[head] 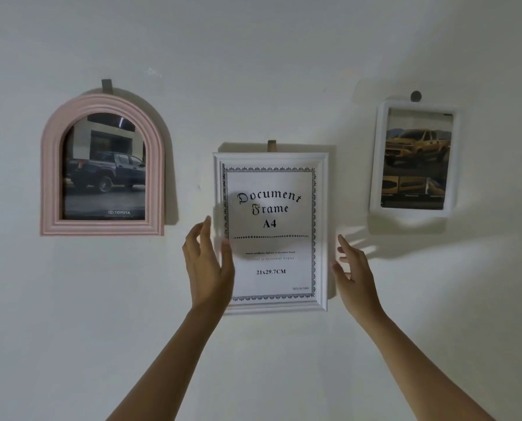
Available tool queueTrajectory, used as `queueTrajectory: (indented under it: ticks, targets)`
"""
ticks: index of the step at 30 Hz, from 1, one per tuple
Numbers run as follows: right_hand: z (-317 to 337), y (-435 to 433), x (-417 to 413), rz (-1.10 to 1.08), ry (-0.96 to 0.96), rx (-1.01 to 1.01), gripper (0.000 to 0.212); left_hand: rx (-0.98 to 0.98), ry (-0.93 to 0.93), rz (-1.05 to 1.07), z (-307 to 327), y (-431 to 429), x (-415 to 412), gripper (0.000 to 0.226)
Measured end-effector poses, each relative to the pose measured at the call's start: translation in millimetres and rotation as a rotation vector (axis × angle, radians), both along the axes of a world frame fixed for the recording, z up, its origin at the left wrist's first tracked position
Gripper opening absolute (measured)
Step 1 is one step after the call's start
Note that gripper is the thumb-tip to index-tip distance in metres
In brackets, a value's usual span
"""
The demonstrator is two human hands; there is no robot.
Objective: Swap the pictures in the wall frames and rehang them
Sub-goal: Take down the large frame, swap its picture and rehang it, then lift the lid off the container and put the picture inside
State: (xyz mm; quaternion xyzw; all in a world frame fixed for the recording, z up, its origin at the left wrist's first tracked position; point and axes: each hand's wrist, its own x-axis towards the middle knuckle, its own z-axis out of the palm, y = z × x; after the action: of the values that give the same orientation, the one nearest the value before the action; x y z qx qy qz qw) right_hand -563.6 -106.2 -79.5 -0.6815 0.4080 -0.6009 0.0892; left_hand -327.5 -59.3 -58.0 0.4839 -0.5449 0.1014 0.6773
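"Document Frame A4" on center insert [271,232]; "TOYOTA" on truck picture [104,171]

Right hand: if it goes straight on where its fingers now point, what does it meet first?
Most likely the right side of the white document frame, just beside the fingertips of the right hand; otherwise the wall behind. Depth is unclear.

- One wide-angle camera, worn on the head, faced a white wall [253,71] squarely.
- It stood near: left hand [208,265] and right hand [355,278] flanked the middle frame [322,208].
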Motion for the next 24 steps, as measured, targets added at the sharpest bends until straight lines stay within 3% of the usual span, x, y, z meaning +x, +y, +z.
queueTrajectory:
  ticks: [4, 8, 13, 19, 22, 24]
  targets:
    - [-31.0, 25.4, -31.6, -0.090, 0.068, 0.084, 0.045, -0.010, -0.154, -0.034, -22.2, 16.7, -33.5, 0.047]
    - [-88.9, 55.6, -81.7, -0.254, 0.245, 0.270, 0.043, 0.109, -0.246, -0.154, -79.3, 27.4, -79.0, 0.050]
    - [-172.2, 85.8, -165.5, -0.363, 0.384, 0.625, 0.045, 0.449, -0.417, -0.236, -192.0, 33.9, -131.6, 0.052]
    - [-276.9, 87.6, -253.3, -0.389, 0.629, 1.044, 0.053, 0.996, -0.604, -0.179, -328.8, 39.1, -175.1, 0.056]
    - [-309.8, 82.8, -277.9, -0.353, 0.664, 1.164, 0.059, 1.217, -0.530, -0.121, -373.3, 50.2, -188.2, 0.074]
    - [-325.9, 81.6, -284.8, -0.313, 0.635, 1.185, 0.060, 1.265, -0.431, -0.068, -386.0, 57.9, -195.9, 0.077]
